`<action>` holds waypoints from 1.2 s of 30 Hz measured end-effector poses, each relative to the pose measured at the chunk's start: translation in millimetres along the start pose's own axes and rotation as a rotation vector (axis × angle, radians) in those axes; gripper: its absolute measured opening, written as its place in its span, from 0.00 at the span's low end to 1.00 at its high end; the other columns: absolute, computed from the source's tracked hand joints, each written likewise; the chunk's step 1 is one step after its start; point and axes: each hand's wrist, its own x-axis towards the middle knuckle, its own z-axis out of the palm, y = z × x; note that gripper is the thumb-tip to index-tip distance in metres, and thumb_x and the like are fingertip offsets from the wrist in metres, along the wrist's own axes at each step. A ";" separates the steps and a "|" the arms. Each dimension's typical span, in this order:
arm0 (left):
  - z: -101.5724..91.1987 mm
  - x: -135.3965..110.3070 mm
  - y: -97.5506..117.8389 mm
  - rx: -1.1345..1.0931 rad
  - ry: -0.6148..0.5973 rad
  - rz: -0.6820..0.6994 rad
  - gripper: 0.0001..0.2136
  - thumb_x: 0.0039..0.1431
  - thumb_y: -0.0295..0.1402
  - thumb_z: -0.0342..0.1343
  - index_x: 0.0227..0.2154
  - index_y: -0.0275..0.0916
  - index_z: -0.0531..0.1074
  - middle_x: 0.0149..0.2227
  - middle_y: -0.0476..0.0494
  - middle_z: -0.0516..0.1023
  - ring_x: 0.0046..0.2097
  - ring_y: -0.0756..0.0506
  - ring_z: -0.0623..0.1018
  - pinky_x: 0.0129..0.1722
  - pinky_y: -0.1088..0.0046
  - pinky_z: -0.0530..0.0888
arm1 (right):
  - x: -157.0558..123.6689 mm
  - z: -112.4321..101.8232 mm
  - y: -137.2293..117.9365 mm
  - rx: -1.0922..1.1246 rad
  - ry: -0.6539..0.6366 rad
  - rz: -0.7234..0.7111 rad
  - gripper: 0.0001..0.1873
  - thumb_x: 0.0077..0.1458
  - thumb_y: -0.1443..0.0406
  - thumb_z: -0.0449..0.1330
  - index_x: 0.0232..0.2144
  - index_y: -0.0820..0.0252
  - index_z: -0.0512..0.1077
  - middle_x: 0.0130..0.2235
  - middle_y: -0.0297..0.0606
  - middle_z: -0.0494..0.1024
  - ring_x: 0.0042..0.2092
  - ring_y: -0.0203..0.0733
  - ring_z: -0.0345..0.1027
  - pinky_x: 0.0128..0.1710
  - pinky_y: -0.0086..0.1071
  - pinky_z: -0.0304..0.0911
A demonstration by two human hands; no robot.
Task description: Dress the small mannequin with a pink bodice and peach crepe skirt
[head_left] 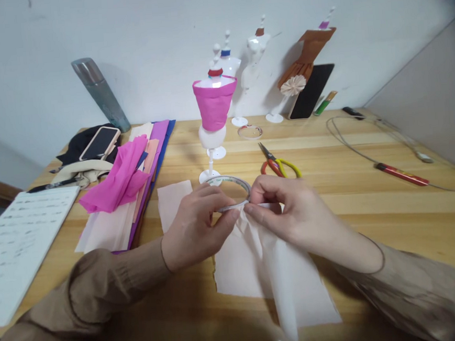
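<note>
My left hand grips a thin roll of tape by its near rim, fingers curled. My right hand pinches the tape's loose end together with the gathered top of a pale pink tissue sheet that hangs down over the wooden table. Both hands meet just in front of a small white mannequin wearing a magenta paper wrap.
Red and yellow scissors lie just behind my right hand. A stack of coloured paper with crumpled magenta tissue sits left. More mini mannequins, a phone, a flask, a red pen, a cable and a white sheet surround.
</note>
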 end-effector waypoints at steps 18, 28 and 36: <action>-7.8 11.3 -18.5 -0.718 -0.156 -0.658 0.14 0.50 0.42 0.55 0.22 0.33 0.71 0.19 0.51 0.65 0.21 0.53 0.65 0.20 0.76 0.61 | 9.5 -5.1 4.5 0.358 -0.060 0.095 0.11 0.52 0.60 0.59 0.24 0.60 0.64 0.20 0.27 0.61 0.22 0.29 0.51 0.19 0.26 0.47; -12.8 17.0 -30.4 -0.566 -0.363 -0.607 0.16 0.53 0.39 0.53 0.16 0.36 0.62 0.16 0.54 0.63 0.17 0.56 0.61 0.18 0.77 0.56 | 11.9 -5.0 9.8 0.308 -0.219 0.166 0.14 0.54 0.55 0.57 0.33 0.60 0.65 0.19 0.24 0.56 0.20 0.31 0.47 0.18 0.26 0.43; -5.7 14.0 -19.9 -0.191 -0.238 -0.365 0.09 0.54 0.31 0.53 0.22 0.34 0.72 0.21 0.51 0.68 0.25 0.54 0.66 0.24 0.78 0.61 | 15.3 1.1 25.8 0.279 -0.443 0.100 0.25 0.57 0.47 0.49 0.19 0.59 0.58 0.21 0.27 0.53 0.23 0.30 0.47 0.21 0.27 0.46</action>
